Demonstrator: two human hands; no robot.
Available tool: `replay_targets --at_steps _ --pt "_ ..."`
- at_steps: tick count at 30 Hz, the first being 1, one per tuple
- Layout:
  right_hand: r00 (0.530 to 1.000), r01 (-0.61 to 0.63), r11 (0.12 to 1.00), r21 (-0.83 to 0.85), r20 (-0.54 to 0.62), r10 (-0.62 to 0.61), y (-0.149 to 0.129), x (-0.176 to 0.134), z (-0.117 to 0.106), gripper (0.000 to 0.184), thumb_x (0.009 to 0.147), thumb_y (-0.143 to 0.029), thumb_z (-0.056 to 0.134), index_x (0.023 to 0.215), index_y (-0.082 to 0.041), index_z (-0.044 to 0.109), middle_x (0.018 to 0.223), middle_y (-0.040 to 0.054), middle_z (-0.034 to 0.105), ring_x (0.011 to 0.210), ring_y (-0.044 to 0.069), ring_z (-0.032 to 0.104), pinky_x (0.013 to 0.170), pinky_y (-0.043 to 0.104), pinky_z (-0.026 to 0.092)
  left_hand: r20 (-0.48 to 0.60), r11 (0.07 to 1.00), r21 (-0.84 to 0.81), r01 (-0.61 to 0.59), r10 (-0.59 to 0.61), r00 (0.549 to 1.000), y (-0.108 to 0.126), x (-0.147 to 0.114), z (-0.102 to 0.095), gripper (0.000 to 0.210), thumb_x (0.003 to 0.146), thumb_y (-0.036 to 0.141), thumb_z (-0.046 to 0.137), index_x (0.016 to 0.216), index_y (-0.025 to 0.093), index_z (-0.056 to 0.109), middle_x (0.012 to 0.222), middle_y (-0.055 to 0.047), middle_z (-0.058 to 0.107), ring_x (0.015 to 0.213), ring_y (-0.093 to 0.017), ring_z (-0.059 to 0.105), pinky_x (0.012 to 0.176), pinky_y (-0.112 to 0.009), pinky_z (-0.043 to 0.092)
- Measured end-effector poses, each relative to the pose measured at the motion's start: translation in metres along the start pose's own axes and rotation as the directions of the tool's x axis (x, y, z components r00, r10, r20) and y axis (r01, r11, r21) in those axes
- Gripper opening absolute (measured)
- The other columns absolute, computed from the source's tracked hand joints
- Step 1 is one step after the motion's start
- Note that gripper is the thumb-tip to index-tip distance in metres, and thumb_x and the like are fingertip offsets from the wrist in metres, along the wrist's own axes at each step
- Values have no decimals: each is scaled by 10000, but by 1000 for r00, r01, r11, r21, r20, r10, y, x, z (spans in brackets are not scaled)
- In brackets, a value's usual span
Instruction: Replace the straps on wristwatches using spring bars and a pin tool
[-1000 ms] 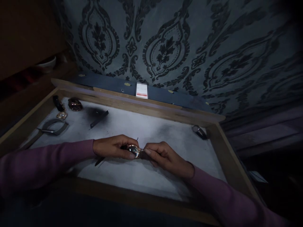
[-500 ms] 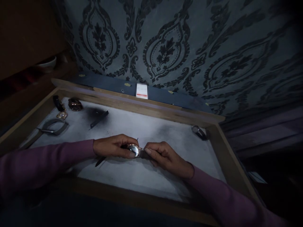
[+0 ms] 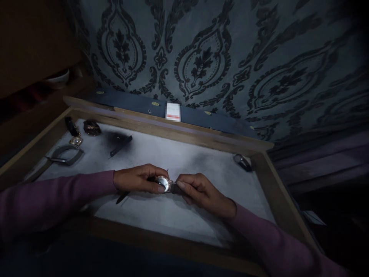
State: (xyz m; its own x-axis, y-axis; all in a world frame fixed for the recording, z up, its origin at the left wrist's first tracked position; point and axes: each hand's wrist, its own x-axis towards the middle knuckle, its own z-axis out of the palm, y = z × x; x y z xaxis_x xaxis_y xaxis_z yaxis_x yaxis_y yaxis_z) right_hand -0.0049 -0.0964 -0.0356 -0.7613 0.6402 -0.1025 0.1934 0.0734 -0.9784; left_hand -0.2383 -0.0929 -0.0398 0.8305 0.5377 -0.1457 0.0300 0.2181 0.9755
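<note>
Both hands hold one wristwatch (image 3: 163,183) above the white bottom of a wooden tray (image 3: 201,132). My left hand (image 3: 142,178) is closed around the round, shiny watch case, its thumb along the lower edge. The fingers of my right hand (image 3: 198,190) pinch the dark strap (image 3: 174,187) close to where it meets the case. A dark pointed strip (image 3: 122,197), perhaps the other end of the strap, sticks out below my left hand. The undersides of the watch and strap are hidden by my fingers.
At the tray's left lie a black-strapped watch with a gold case (image 3: 75,141), a brown watch (image 3: 91,127) and a grey band (image 3: 67,154). A loose dark strap (image 3: 121,146) lies nearer the middle. Another dark watch (image 3: 242,162) rests at the right. Raised wooden walls surround them.
</note>
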Motion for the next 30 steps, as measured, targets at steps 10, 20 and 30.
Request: replay_targets --at_steps 10,20,30 --pt "1000 2 1000 -11 14 -2 2 0 0 439 983 -477 448 687 -162 520 520 -57 457 469 69 386 479 208 313 14 1000 12 -29 29 999 -1 1 0 61 860 211 619 871 161 586 764 34 506 712 -98 443 676 -231 357" --pt "999 -4 998 -55 49 6 2 0 2 438 989 -476 424 686 -173 512 522 -56 446 458 76 382 460 211 307 36 998 60 -21 19 999 -2 -1 2 88 873 237 601 838 160 579 742 30 492 695 -105 439 655 -238 357" --pt "978 210 907 -364 64 -200 -6 -3 3 349 1024 -325 372 730 -183 493 585 -44 422 483 80 404 489 218 300 48 999 -13 37 -36 998 -4 -1 2 178 868 305 635 823 142 581 721 34 484 665 -96 419 632 -224 342"
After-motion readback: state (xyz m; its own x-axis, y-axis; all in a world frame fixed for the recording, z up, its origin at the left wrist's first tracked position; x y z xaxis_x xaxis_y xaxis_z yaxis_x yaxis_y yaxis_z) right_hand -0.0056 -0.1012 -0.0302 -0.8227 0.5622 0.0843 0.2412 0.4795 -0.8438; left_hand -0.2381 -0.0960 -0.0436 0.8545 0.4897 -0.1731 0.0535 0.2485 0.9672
